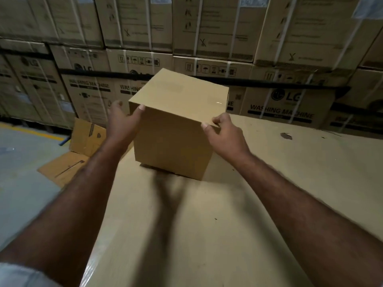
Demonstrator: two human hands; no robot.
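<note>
the box (172,129) is plain matt cardboard, resting on a smooth, faintly glossy cardboard surface (269,204).

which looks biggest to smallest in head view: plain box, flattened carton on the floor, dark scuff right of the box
1. plain box
2. flattened carton
3. dark scuff
Box is nearer, so its real lead is unsure.

1. A dimly lit warehouse or stockroom.
2. Large brown cartons (281,112) printed "WASHING MACHINE" fill the whole top of the frame, stacked in tiers like a wall.
3. White straps (198,27) bind the cartons, and handling symbols (138,60) run along their upper edges.
4. At left is a grey concrete floor (18,193) with a yellow painted line (31,132).
5. Flattened cardboard (62,168) lies on that floor.
</note>
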